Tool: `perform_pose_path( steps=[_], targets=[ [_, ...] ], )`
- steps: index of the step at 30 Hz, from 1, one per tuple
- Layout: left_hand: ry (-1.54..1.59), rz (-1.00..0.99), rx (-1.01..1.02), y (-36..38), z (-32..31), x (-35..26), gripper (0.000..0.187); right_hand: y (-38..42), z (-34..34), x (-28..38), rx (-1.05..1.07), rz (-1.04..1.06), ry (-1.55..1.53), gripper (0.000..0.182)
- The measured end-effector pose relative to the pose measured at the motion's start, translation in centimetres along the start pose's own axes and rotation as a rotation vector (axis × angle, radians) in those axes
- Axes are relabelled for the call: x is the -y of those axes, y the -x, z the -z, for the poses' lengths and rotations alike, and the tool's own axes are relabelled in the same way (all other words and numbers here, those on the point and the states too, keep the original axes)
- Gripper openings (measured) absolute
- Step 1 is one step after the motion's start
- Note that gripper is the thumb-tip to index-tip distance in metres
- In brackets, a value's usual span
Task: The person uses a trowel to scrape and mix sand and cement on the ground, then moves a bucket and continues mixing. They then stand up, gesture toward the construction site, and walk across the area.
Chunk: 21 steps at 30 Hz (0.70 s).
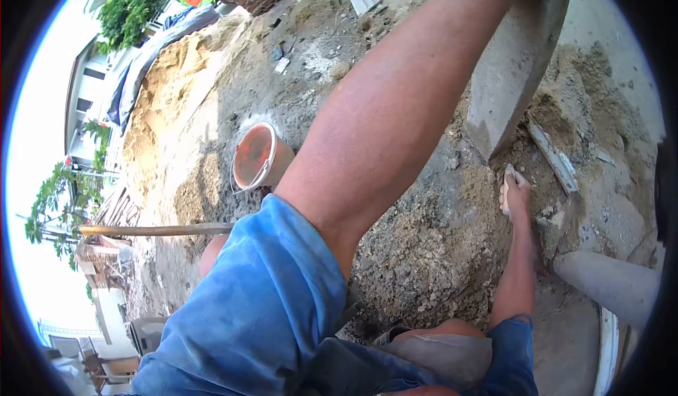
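Over at left juts a wooden pole [155, 230], then a bucket [263, 157] just beside the left arm [381, 121], whose hand is beyond the top edge. Right of centre, the right hand [516, 195] grips a pale piece [506, 200] below a grey slab [512, 68].

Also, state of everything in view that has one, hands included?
Bucket: upright, uncovered, orange inside.
Bucket handle: down against the rim.
Wooden pole: standing roughly upright, lower end hidden.
Narrow board: lying on the ground, dirty.
Sand: heaped, loose.
Right hand: low near the dirt, fingers curled on a pale object, unclear what.
Left hand: out of frame.
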<state>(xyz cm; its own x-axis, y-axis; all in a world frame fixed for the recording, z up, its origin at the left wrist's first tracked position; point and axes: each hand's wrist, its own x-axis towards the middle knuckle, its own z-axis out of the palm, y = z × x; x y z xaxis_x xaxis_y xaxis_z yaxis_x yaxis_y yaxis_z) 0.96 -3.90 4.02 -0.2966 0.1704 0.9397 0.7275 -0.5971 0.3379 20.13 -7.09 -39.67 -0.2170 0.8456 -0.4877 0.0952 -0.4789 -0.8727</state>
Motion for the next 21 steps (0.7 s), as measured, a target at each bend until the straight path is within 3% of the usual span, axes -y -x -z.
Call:
perform_pose_path(
  steps=[5, 7, 11, 15, 16, 18, 19, 21],
  targets=[
    [-0.014, 0.003, -0.015, 0.7, -2.3, -0.2, 0.110, 3.6, 0.8, 0.7, 0.017, -0.015, -0.005, 0.029],
    [-0.098, 0.162, -0.028, -0.3, -4.0, 1.5, 0.109, 4.9, 1.2, 0.2, 0.019, 0.015, 0.001, 0.029],
    [0.019, 0.087, -0.087, -0.3, -4.1, 1.6, 0.108, 9.8, 2.1, -1.5, -0.032, 0.038, 0.036, 0.024],
    [0.020, 0.162, -0.009, -0.2, -2.6, -0.1, 0.108, 18.6, 3.8, -4.4, -0.018, 0.063, 0.072, 0.022],
    [0.007, 0.193, 0.031, -0.2, -2.1, -0.6, 0.107, 21.7, 4.8, -4.4, -0.011, -0.012, 0.109, 0.023],
    [-0.002, 0.178, -0.004, -0.2, -3.1, 0.5, 0.107, 27.6, 7.7, -5.5, -0.043, 0.294, 0.495, 0.034],
    [-0.013, 0.174, -0.034, -0.2, -3.5, 0.8, 0.107, 29.8, 10.9, -8.4, -0.047, 0.316, 0.706, 0.038],
    [-0.006, 0.203, 0.007, -0.4, -2.4, -0.3, 0.107, 34.5, 16.9, -12.4, 0.022, 0.417, 0.685, 0.042]
  ],
)
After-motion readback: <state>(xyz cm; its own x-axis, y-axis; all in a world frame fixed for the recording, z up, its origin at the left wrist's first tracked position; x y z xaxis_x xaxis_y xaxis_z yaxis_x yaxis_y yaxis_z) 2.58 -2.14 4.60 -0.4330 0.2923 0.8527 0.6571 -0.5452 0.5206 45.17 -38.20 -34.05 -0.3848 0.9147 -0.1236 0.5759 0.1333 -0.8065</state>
